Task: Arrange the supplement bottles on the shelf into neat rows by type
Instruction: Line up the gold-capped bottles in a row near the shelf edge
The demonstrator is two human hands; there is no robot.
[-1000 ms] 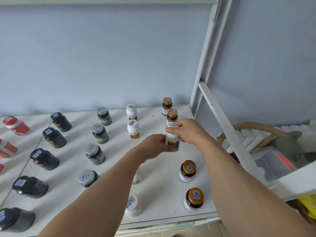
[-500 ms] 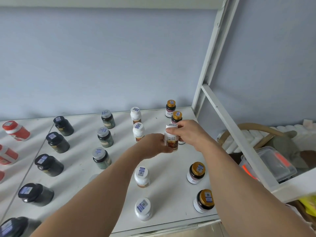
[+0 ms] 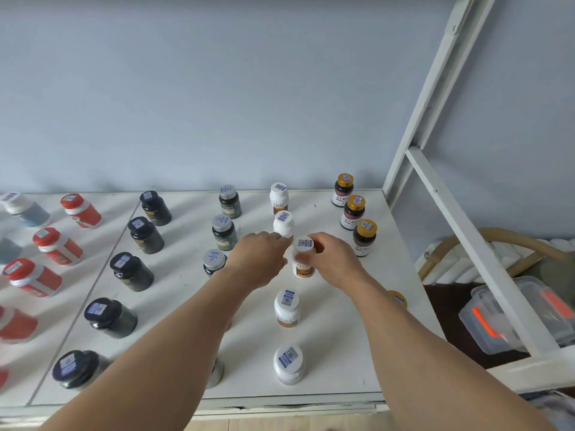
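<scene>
We note the white plastic bottle with the brown label [image 3: 303,259] now stands lower in its column on the white shelf [image 3: 342,362], right hand [image 3: 331,259] still gripping it, left hand [image 3: 261,259] loosening, fingers relaxed beside it; row nearly complete.

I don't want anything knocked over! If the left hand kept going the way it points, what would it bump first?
Probably the white bottle right at the left hand's fingers; depth is unclear.

no legible text | white-capped bottles [image 3: 287,309]: blue barcode stickers on caps, codes too small to read | gold-capped bottles [image 3: 364,237]: white label, characters blurred | held white bottle [image 3: 303,259]: brown label, print unreadable | black bottles [image 3: 132,271]: cap stickers only, unreadable
</scene>
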